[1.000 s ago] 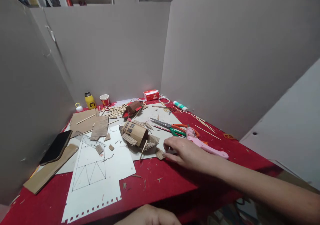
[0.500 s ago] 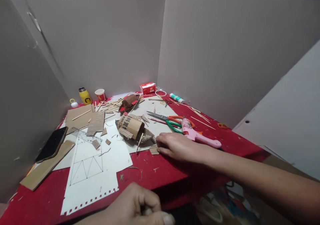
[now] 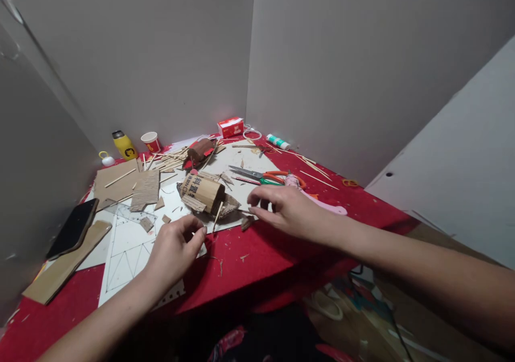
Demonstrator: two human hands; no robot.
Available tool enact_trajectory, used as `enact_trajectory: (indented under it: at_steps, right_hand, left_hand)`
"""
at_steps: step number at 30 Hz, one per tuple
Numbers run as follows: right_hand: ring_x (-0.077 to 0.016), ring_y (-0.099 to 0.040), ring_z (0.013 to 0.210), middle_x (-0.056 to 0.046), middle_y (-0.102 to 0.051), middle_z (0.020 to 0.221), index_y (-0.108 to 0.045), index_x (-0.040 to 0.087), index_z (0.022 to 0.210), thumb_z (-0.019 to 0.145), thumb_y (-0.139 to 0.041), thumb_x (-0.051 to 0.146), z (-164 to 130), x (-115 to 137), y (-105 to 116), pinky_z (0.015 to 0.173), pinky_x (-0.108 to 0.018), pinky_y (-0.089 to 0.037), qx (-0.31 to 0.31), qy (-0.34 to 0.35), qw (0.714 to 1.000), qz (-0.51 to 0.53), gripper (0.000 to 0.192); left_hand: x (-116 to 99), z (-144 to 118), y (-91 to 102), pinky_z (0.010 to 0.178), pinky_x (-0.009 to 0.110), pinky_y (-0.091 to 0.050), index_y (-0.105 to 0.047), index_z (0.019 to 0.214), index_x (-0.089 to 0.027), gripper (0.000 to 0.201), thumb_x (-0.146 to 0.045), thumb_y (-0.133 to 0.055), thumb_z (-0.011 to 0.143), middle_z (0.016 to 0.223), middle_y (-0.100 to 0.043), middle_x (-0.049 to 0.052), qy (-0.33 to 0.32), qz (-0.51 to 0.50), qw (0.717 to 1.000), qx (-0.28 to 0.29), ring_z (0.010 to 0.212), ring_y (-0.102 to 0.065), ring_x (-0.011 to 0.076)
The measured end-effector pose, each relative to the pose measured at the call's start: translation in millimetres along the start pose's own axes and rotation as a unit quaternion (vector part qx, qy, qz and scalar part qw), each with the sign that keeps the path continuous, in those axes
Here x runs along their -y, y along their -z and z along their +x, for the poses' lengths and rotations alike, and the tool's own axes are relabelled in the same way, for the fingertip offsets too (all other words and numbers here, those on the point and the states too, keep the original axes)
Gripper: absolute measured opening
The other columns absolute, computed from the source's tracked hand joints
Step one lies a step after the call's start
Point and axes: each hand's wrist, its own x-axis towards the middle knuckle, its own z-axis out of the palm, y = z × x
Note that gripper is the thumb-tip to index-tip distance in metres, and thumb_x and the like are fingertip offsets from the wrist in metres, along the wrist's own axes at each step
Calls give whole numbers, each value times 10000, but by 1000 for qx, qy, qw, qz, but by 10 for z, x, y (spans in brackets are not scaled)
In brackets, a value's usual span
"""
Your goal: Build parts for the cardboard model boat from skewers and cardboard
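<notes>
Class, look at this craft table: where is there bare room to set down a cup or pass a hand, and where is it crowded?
Free: the red tabletop at the near edge, between the white drawn paper sheet and the right hand; also the far right corner beyond the thin wooden skewers. Crowded: around the brown cardboard roll model, the orange-and-green scissors and the left hand.

Plain grey partition walls (image 3: 169, 56) (meeting at a corner), red-topped table (image 3: 257, 255), dim indoor light

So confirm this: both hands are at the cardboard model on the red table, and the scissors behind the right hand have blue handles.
Not quite. The head view shows the scissors with orange and green handles, not blue. The rest holds: the left hand and right hand flank the cardboard model on the red table.
</notes>
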Motion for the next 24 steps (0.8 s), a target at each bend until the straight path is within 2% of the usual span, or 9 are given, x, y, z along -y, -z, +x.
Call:
enact_trajectory:
  at_steps: [3,5,7,12,18,24]
  right_hand:
    - [-204,-642,874,-107,-678,1007,-660,148,1010,861,-611,207,147,-27,-42,785,-324,-494,-18,58,998,-3,168]
    - [-231,-637,996,-126,-668,1110,-673,145,1059,846,-642,211,243,-50,-70,855,-348,-497,9,90,996,-8,225]
    - [-248,-632,1034,-127,-679,1122,-682,146,1087,826,-672,218,318,-69,-89,885,-366,-493,40,99,994,-24,271]
    - [-257,-648,1001,-119,-717,1059,-672,142,1169,794,-703,216,405,-98,-114,856,-352,-498,93,81,992,-36,383]
    - [-219,-662,944,-94,-721,1049,-736,169,1036,817,-662,166,445,-140,-186,819,-307,-494,121,112,986,-21,231]
    - [-205,-664,866,-94,-729,981,-739,150,1029,832,-637,139,452,-148,-259,767,-295,-489,126,128,984,-14,222]
  left_hand:
    - [30,67,-87,594,283,-427,-645,797,-195,163,-275,-518,860,667,-692,36,-50,101,993,-19,571,-597,166]
    - [32,76,-171,586,281,-442,-652,907,-196,168,-287,-515,874,699,-717,49,-80,145,986,-30,560,-621,172]
    - [34,74,-253,589,282,-460,-638,996,-196,192,-292,-514,884,748,-737,65,-94,184,978,-39,595,-658,188]
    - [34,85,-376,600,318,-495,-583,1123,-171,256,-270,-486,908,790,-752,97,-106,253,961,-34,674,-708,244]
    - [26,135,-417,612,320,-517,-572,1156,-150,277,-237,-488,906,827,-761,105,-114,236,964,-40,685,-719,242]
    - [85,173,-458,620,342,-539,-631,1122,-108,279,-195,-506,889,833,-765,141,-144,217,963,-73,672,-726,262]
